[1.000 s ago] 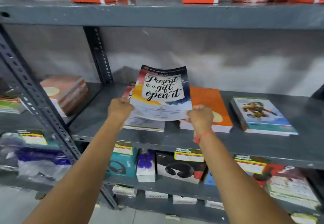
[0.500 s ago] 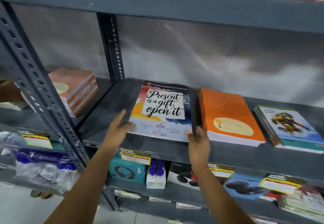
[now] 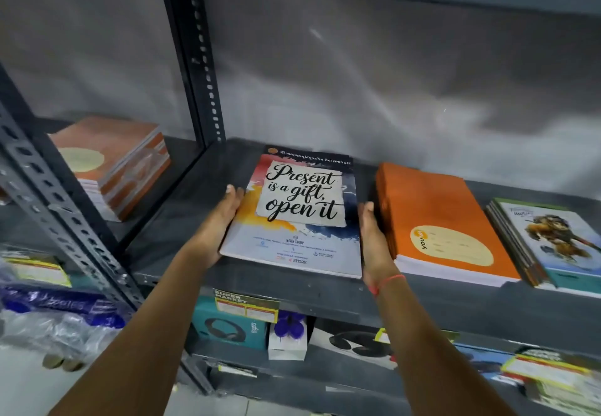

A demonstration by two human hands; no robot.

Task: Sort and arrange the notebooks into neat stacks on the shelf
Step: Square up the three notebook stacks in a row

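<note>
A notebook stack topped by a "Present is a gift, open it" cover (image 3: pixel 302 207) lies flat on the grey metal shelf (image 3: pixel 292 293). My left hand (image 3: pixel 216 227) presses against the stack's left edge, fingers pointing to the back. My right hand (image 3: pixel 374 246), a red thread on its wrist, presses the right edge, in the narrow gap beside an orange notebook stack (image 3: pixel 439 220). Further right lies a stack of notebooks with a cartoon cover (image 3: pixel 553 240).
In the left bay stands another orange notebook stack (image 3: pixel 110 165), behind a slotted upright post (image 3: pixel 65 220). The shelf below holds headphone boxes (image 3: pixel 227 324) with price tags. Plastic-wrapped goods (image 3: pixel 58 318) sit at lower left. Another shelf board runs close overhead.
The notebook I held tilted in the air a second ago now lies flat on its stack. Both hands slid from the front corners to the stack's two sides, and my head came closer.
</note>
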